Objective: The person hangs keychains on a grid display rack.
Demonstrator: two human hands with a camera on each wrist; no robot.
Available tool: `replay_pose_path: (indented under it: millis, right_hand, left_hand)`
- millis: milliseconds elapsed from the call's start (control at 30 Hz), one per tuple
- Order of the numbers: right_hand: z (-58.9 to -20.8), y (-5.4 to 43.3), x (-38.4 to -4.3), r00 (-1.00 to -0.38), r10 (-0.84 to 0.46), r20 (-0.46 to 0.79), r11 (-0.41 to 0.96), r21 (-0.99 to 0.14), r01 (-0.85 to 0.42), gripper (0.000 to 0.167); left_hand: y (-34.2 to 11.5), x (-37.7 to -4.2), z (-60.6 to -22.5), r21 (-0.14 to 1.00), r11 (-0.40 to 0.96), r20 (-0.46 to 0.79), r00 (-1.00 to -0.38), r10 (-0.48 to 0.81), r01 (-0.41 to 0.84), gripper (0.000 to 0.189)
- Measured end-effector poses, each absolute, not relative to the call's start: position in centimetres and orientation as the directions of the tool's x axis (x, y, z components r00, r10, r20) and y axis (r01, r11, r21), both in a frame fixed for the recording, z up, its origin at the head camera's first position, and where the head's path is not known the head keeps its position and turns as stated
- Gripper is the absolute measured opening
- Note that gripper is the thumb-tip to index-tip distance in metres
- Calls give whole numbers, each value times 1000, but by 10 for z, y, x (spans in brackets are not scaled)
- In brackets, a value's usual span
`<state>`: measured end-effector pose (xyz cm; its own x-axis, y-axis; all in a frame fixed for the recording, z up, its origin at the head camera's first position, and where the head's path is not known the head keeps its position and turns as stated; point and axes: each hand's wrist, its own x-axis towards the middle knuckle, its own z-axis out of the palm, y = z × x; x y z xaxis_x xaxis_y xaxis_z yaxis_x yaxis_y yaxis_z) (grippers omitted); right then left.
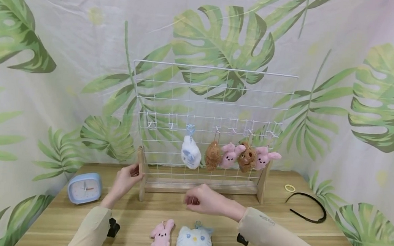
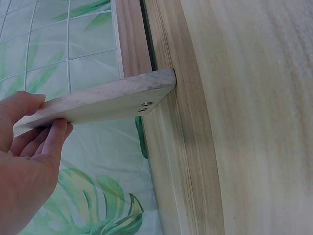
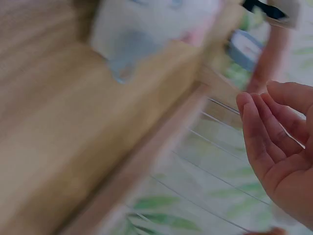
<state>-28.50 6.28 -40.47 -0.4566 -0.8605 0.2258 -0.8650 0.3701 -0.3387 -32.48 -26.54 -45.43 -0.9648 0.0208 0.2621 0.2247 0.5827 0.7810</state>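
Note:
My left hand [image 1: 126, 181] grips the wooden side post [image 2: 102, 100] of a white wire grid rack [image 1: 216, 68], thumb on one face and fingers on the other. My right hand [image 1: 208, 201] is in front of the rack's base, fingers loosely curled, with nothing seen in it. On the table below lie a pink bunny plush [image 1: 161, 238] and a white cat-like plush [image 1: 194, 244] with a blue bow and ring. From the rack's hooks hang a white-and-blue plush [image 1: 190, 153], brown plushes [image 1: 213, 156] and pink bunny plushes [image 1: 229, 155].
A blue alarm clock [image 1: 84, 188] stands on the table's left side, near my left forearm. To the right lie a yellow hair tie [image 1: 290, 188] and a black headband [image 1: 323, 214]. A leaf-print cloth [image 1: 96, 47] hangs behind the rack.

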Motion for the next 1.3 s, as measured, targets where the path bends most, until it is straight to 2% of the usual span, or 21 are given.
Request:
replay_pose_path:
  millis: [233,467,767,1067,1300]
  right_hand:
    - [-449,44,-299,-496,-867,56,435,-403,-805,6]
    - [-468,26,-304,-495,-868,-43,474,-375,-797,4]
    - [-472,10,-302,-503,-862,-60,497,-290,-818,8]
    - [-472,3,-300,-578,-809,-106,584,-253,-771,13]
    - [-470,-2,-297,-608,-781,-142,624,-230,-747,14]
  left_hand:
    - [-265,-326,-453,787,573,266,-964,19,228,49]
    - [-265,-326,-454,789,574,260,-966,12,219,49]
    - [-265,-327,-454,796,565,257,-966,12,218,50]
    - [-264,-326,-453,789,573,266,-964,7,222,48]
    - [-264,-326,-453,794,570,255,-967,5,213,49]
